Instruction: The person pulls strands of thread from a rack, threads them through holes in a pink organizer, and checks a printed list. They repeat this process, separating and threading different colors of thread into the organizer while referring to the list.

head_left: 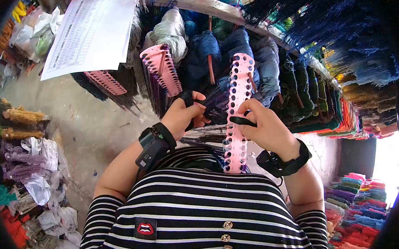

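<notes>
My left hand [184,114] is closed, its fingers curled around dark threads [215,114] that run toward a pink strip card. That long pink card [237,95], with round holes down both edges, stands in front of my chest. My right hand [268,127] pinches the card's right edge between thumb and forefinger. Black bands wrap fingers on both hands. A second pink card [162,69] hangs with purple and dark threads to the left, and a third pink card [105,82] hangs under a printed sheet.
A pale rail [201,8] carries hanging skeins, including a silver-grey skein [170,32] and blue skeins [204,49]. The printed sheet [91,35] hangs at upper left. Dark blue yarn [340,38] hangs at right. Colourful yarn piles [360,206] and plastic-wrapped bundles [43,189] lie on both sides.
</notes>
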Motion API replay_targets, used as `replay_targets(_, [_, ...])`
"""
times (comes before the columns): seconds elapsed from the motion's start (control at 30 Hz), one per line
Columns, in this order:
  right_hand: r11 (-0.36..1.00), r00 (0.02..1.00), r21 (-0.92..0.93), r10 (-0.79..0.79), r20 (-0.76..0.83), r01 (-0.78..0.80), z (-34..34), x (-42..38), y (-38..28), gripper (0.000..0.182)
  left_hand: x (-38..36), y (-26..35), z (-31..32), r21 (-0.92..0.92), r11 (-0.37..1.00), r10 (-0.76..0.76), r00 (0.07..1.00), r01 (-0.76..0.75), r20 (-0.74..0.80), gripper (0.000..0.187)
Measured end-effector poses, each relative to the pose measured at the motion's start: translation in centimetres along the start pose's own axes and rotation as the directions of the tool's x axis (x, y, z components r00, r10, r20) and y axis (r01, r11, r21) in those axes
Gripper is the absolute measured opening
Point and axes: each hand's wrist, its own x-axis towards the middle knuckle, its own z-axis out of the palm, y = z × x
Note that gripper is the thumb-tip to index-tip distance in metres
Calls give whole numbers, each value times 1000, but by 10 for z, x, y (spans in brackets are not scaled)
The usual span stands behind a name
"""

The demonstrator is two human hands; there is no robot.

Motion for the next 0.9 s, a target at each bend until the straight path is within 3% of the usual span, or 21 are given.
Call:
replay_targets(0.1, [998,998,11,-58,-20,58,5,4,9,29,-6,9,4,-78,995,-70,997,69,-14,36])
replay_targets(0.3, [999,999,36,-29,-21,29,4,2,6,28,-4,-4,12,355,927,140,990,-124,-21,44])
replay_targets(0.4, [1000,1000,21,-3,-6,4,3,1,1,29,2,-6,13,373,916,156,988,-149,12,45])
replay_targets(0.5, [999,1000,37,11,2,-12,2,1,1,29,3,-4,14,312,939,161,987,-147,-17,44])
replay_targets(0.6, [998,1000,60,-9,-12,10,4,1,5,30,-2,-1,10,55,988,142,990,-142,0,44])
replay_targets(0.67, [998,999,45,-36,-24,37,4,2,8,30,-6,7,5,-122,991,68,995,-58,76,41])
replay_targets(0.77, [999,999,35,37,18,-38,1,1,2,31,-5,12,-10,-384,917,-7,969,106,249,37])
replay_targets(0.9, [999,999,8,-45,-19,46,3,1,8,32,-3,12,-16,-542,833,32,969,109,244,38])
